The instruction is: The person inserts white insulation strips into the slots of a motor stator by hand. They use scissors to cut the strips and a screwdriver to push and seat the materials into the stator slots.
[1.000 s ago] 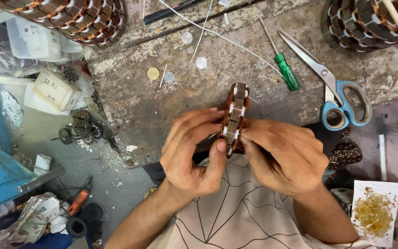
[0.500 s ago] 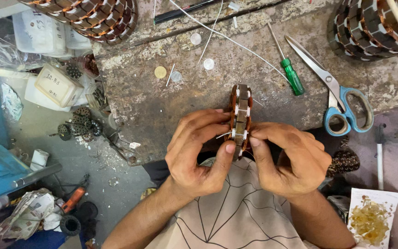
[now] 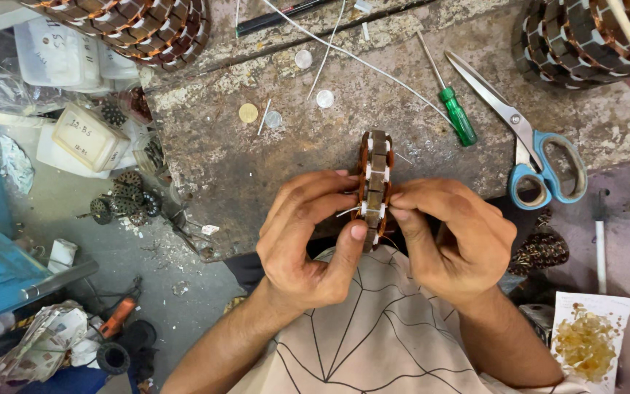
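both hands hold a small wound motor core (image 3: 373, 186) edge-on above the near edge of a rough stone bench (image 3: 257, 168), just in front of the person's chest. the left hand (image 3: 308, 241) is closed around its left side, thumb pressed up against the lower rim; the right hand (image 3: 453, 241) pinches the right side with thumb and forefinger. a thin white strip, perhaps insulating paper, sticks out at the core's middle between the fingertips, though it is too small to be sure. on the bench beyond lie a green-handled screwdriver (image 3: 455, 113), blue-handled scissors (image 3: 541, 157), a few coins (image 3: 248, 112) and a long white wire (image 3: 359, 58). larger wound cores (image 3: 140, 25) sit at the far corners.
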